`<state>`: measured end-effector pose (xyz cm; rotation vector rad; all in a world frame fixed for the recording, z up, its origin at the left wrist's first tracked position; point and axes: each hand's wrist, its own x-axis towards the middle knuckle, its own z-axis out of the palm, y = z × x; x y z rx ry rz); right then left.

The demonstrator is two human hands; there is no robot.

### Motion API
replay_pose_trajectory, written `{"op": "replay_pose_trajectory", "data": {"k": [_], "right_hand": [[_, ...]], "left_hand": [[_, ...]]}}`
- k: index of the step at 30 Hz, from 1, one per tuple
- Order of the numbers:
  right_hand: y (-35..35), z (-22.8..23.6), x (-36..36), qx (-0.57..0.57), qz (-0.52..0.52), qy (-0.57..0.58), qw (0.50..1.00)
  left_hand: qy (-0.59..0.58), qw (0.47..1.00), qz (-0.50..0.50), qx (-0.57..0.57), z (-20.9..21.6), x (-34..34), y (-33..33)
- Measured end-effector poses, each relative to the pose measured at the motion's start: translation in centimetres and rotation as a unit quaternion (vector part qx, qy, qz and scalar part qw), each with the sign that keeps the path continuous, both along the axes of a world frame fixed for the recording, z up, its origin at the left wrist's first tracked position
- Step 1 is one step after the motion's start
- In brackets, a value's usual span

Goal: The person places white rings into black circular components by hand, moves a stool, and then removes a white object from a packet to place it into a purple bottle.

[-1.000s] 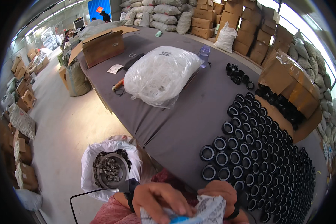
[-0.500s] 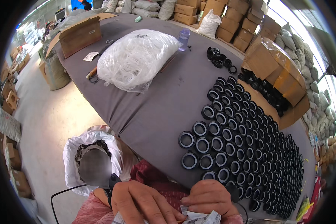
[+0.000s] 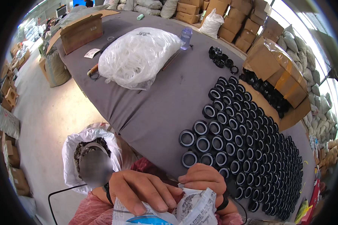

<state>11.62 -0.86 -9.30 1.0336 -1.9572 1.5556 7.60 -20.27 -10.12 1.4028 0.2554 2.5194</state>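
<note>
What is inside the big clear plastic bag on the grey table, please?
The clear plastic bag is packed with pale white rings; what lies deeper in or beneath the heap is covered.

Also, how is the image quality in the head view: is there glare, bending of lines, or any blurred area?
Head view: strong fisheye, so the grey table edge bends and the corners are black; bright daylight from the upper right washes out the windows; the clear plastic bag shows white glare; one round patch above the left hand is blurred; both hands, right hand too, and the crinkled packet stay sharp.
</note>
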Motion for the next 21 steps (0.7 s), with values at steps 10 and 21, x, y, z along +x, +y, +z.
{"op": "replay_pose_trajectory", "data": {"k": [10, 21], "right_hand": [[-1.2, 0.6, -1.5, -0.04, -0.02, 0.02, 0.999], [-1.9, -0.5, -0.6, -0.013, -0.021, -0.028, 0.999]], "left_hand": [[0.018, 0.999, 0.032, -0.009, 1.2, -0.6, -0.5], [-0.007, 0.998, 0.059, -0.028, 1.1, -0.6, -0.8]]}}
